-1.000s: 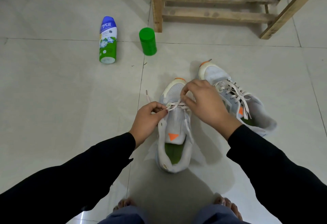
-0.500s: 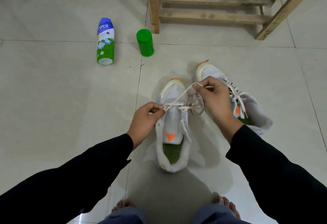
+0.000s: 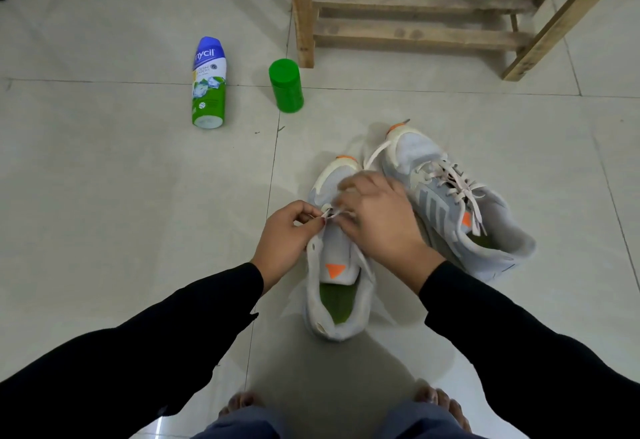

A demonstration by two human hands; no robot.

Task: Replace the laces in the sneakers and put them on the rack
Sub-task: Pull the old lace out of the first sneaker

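On the tiled floor, well off to the left of the near sneaker and farther out, a blue, white and green spray bottle lies on its side. Closer in, also beyond the near sneaker's toe and to its left, a green container stands upright. Now the action: the left hand sits right against the near sneaker's left flank, fingers pinching the pale lace at the front eyelets. The near sneaker itself stands toe away, tongue up, orange triangle and green insole showing, most eyelets bare. The right hand covers its forefoot from the right, fingers curled down on that same lace; motion blur hides the exact pinch. A loose strand runs out from under that hand, up past the toe. Touching the near sneaker's right side, the second sneaker lies angled, fully laced. Beyond it, farther from the near sneaker and to its right, stands the wooden rack, slats bare.
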